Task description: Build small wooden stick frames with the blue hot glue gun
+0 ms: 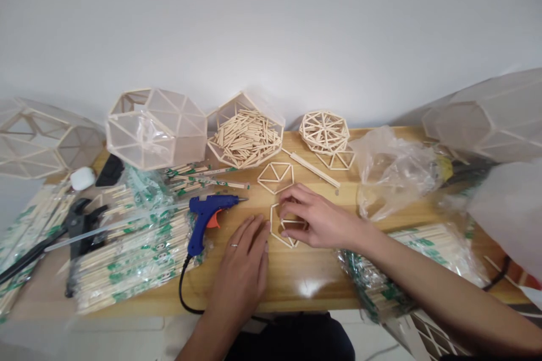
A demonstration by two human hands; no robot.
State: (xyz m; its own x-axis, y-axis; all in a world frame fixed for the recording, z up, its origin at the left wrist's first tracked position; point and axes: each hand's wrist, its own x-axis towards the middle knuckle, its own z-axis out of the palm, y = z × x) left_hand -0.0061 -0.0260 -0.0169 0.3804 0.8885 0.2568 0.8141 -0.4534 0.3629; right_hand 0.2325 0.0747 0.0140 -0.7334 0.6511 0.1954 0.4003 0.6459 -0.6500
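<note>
My left hand [243, 262] lies flat on the wooden table [296, 279], fingers stretched out, fingertips touching the left edge of a small hexagon of wooden sticks [284, 237]. My right hand [315, 220] rests on that hexagon, its fingers curled and pinching a stick of it. A blue glue gun [206, 217] lies just left of my left hand, nozzle pointing right. A finished stick hexagon [275, 177] lies flat behind my hands.
A polygon bowl of cut sticks [247, 136], a plastic-covered dome [154, 127] and stacked stick wheels [324, 132] stand at the back. Packs of wrapped chopsticks [127, 254] and black cutters [76, 225] lie left; a plastic bag [392, 172] and more packs [423, 262] right.
</note>
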